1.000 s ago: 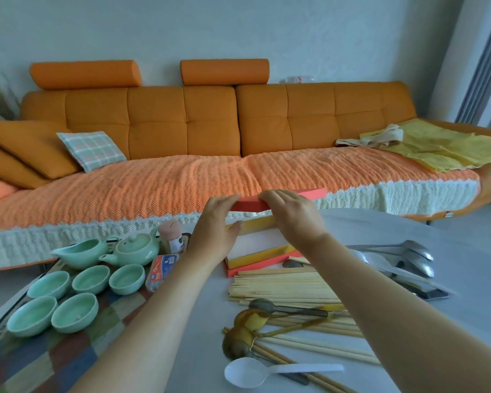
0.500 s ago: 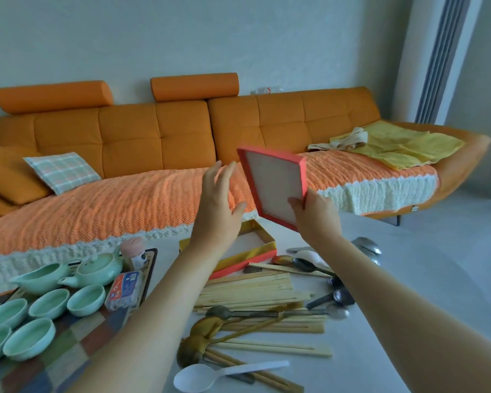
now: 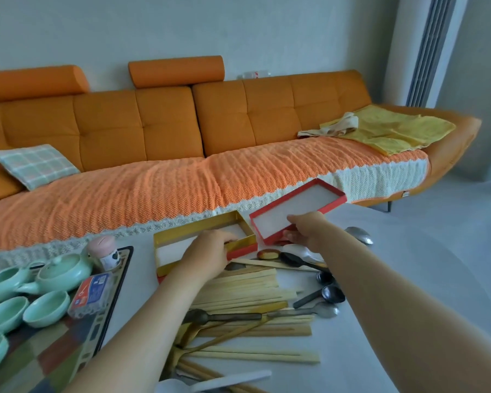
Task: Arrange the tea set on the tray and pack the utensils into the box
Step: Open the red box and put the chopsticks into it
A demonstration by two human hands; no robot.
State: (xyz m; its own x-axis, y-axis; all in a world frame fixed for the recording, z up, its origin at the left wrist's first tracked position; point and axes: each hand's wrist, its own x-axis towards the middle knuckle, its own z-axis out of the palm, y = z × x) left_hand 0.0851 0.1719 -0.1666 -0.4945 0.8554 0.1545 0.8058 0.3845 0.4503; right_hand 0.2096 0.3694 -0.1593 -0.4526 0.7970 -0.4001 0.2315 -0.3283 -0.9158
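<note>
The open box (image 3: 193,226), gold-walled with a red base, sits on the grey table (image 3: 408,279) beyond the heap of chopsticks (image 3: 247,290). The left hand (image 3: 207,256) lies over its near right corner, fingers curled over the wall. Just right of the box, the right hand (image 3: 304,232) pinches the upturned red lid (image 3: 298,205) at its near corner, thumb inside and fingers beneath. Spoons (image 3: 329,293) lie under that forearm. The teapot (image 3: 63,272) and cups (image 3: 46,307) stand on the tray (image 3: 119,282) at far left.
</note>
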